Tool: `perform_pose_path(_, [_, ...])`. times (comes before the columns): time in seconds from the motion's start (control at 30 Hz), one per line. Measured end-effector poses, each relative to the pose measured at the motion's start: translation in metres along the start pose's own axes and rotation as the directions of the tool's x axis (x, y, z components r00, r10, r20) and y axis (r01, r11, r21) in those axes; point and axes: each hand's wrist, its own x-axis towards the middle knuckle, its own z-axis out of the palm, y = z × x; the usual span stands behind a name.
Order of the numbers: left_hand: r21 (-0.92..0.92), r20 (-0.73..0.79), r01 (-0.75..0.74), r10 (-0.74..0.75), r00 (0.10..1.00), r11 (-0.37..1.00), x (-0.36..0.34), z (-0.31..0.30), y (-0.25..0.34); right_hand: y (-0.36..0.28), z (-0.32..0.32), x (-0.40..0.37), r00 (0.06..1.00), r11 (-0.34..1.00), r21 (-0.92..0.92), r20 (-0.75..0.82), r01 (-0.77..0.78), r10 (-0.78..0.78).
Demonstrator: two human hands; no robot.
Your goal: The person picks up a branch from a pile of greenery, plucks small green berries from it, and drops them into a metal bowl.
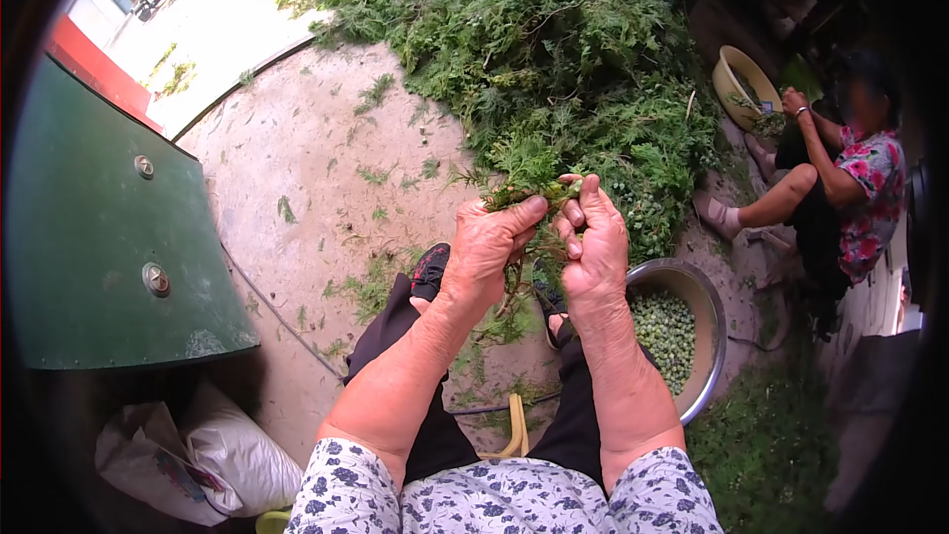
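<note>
left hand (pixel 487 249): fingers pinched on green sprig (pixel 522 176) | right hand (pixel 594 242): fingers curled round same sprig, held at centre above the knees | steel bowl (pixel 714 328) of green seeds just right, near | branch pile (pixel 554 59) far | another person (pixel 858 188) seated far right beside tan bowl (pixel 730 74)

Figure 1. We see bare concrete ground (pixel 297 158) bearing 1 heap of green sprigs (pixel 573 59), 1 steel bowl (pixel 708 309) of green seeds (pixel 664 331), 1 tan basin (pixel 733 63), 1 white sack (pixel 237 450) and scattered loose fragments.
</note>
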Motion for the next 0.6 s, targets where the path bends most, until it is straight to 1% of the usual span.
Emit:
perform_pose_path(0.07, [-0.010,0.002,0.012,-0.012,1.000,1.000,-0.001,0.000,0.002,-0.004,0.000,0.000,0.987,0.982,0.104,0.004,-0.157,0.158])
perform_pose_path(0.17, [-0.001,-0.001,0.026,-0.026,1.000,1.000,-0.003,-0.002,0.005,-0.006,0.002,-0.001,0.985,0.982,0.095,-0.045,-0.161,0.166])
perform_pose_path(0.23, [0.020,-0.014,-0.008,0.008,1.000,1.000,-0.005,-0.018,0.005,-0.024,-0.025,0.022,0.986,0.956,0.291,-0.166,0.030,0.019])
perform_pose_path(0.27, [0.092,-0.103,-0.014,0.024,0.994,0.996,-0.013,-0.013,0.013,-0.036,-0.046,0.033,0.992,0.948,0.293,-0.064,0.125,-0.111])
perform_pose_path(0.3, [0.095,-0.102,-0.016,0.025,0.995,0.995,-0.012,-0.017,0.016,-0.045,-0.048,0.030,0.974,0.949,0.249,0.063,0.195,-0.216])
perform_pose_path(0.37, [0.059,-0.088,0.000,0.005,0.996,0.998,-0.010,-0.024,0.017,-0.040,-0.036,0.020,0.984,0.948,0.306,0.125,0.087,-0.131])
perform_pose_path(0.4, [0.084,-0.057,-0.007,0.012,0.998,0.996,-0.010,-0.025,0.018,-0.036,-0.032,0.016,0.986,0.957,0.289,0.149,0.026,-0.072])
perform_pose_path(0.43, [0.090,-0.057,-0.004,0.009,0.998,0.996,-0.010,-0.025,0.018,-0.037,-0.024,0.009,0.993,0.958,0.285,0.115,-0.025,-0.009])
perform_pose_path(0.5, [0.018,-0.013,-0.006,0.006,1.000,1.000,-0.010,-0.023,0.017,-0.035,-0.023,0.007,0.998,0.944,0.325,0.053,-0.057,0.042])
perform_pose_path(0.53, [0.019,-0.011,-0.007,0.007,1.000,1.000,-0.010,-0.021,0.018,-0.032,-0.028,0.011,0.998,0.944,0.325,0.054,-0.055,0.039])
perform_pose_path(0.6, [0.006,-0.004,0.021,-0.021,1.000,1.000,-0.011,-0.020,0.019,-0.018,-0.043,0.025,0.994,0.960,0.262,0.065,-0.101,0.087])
